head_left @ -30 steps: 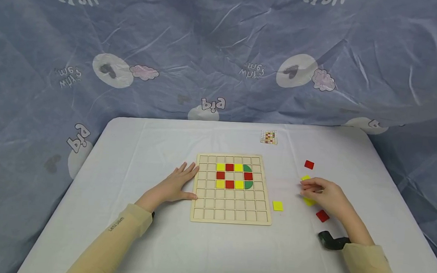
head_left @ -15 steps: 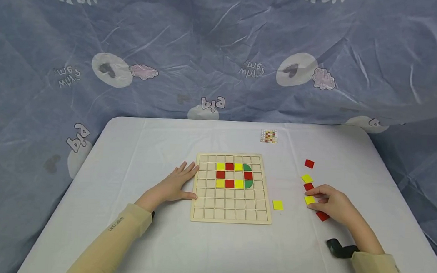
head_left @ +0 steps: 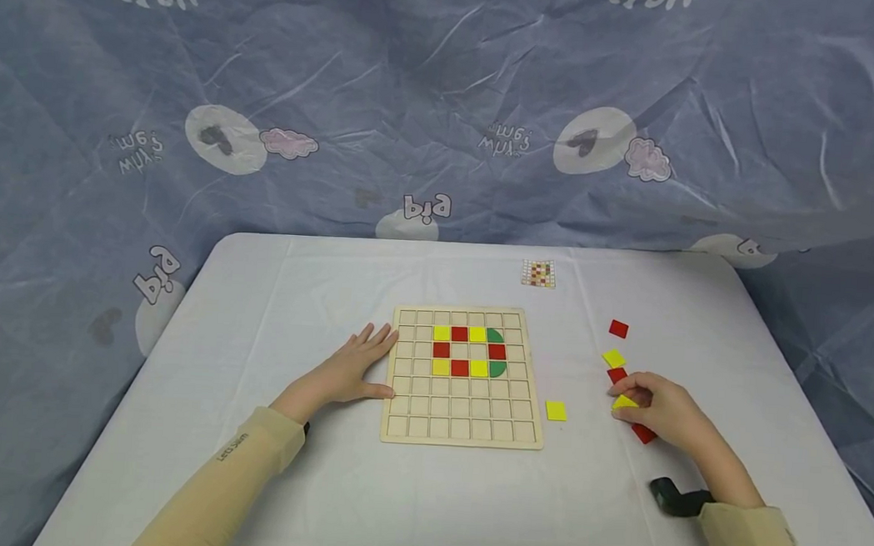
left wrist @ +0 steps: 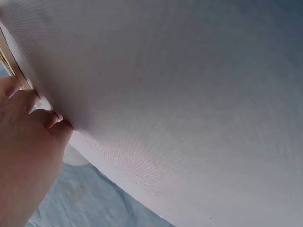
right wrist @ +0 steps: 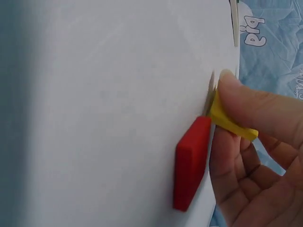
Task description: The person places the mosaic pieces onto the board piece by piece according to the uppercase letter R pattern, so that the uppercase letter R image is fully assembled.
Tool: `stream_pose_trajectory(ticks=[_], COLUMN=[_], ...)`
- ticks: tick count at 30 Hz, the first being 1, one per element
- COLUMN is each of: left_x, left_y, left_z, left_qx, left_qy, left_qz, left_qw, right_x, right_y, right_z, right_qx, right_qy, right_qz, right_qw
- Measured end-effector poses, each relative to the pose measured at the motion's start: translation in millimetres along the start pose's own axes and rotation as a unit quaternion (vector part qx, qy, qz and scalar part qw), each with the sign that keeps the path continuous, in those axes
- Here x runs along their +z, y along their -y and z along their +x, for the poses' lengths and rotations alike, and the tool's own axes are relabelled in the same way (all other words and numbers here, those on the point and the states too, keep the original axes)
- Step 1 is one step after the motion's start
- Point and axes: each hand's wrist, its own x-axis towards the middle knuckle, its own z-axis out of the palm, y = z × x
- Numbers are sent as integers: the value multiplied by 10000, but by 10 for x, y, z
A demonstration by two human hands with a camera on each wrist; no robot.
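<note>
My right hand (head_left: 661,409) pinches a yellow square tile (right wrist: 230,122) between thumb and fingers, low over the table at the right. Just beside it lies a red tile (right wrist: 191,163), and another red tile (head_left: 615,374) shows past the fingertips. On the left, my left hand (head_left: 348,370) rests with spread, straight fingers at the left edge of a wooden grid board (head_left: 435,430). A ring of red and yellow squares sits in the board's cells, with a green quarter-round tile (head_left: 495,336) and a second green tile (head_left: 497,368) at its right corners.
One yellow tile (head_left: 555,410) lies right of the board. Farther back on the right are a yellow tile (head_left: 614,358) and a red tile (head_left: 618,328). A small printed pattern card (head_left: 538,273) lies near the table's far edge, before a blue curtain (head_left: 447,107).
My right hand has drawn back toward me to the yellow tile, pinched it and tilted it up from where it lay. The left hand and the board have stayed put.
</note>
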Motion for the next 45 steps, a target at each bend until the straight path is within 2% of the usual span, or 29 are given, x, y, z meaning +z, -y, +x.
stream_pose_trajectory(ticks=[9, 16, 20, 32, 37, 45], left_x=[4, 8, 7, 11, 4, -17], left_y=[-15, -10, -7, 14, 13, 2], left_z=[-14, -22, -21, -21, -24, -18], left_qx=[-15, -24, -16, 0, 1, 40], left_qy=[17, -8, -15, -34, -27, -25], left_qz=[-29, 4, 3, 11, -17, -6], left_qw=[10000, 10000, 10000, 10000, 10000, 10000], right_x=[137, 317, 455, 854, 944, 979], right_y=[351, 725, 926, 1427, 1539, 1606], right_z=[102, 245, 305, 464, 511, 542], right_qx=[-260, -471, -557, -864, -1013, -1144], right_qy=[-138, 130, 282, 602, 606, 506], right_qz=[608, 1282, 1491, 1535, 1506, 1469], right_qw=[9977, 9906, 9869, 9825, 9815, 9812])
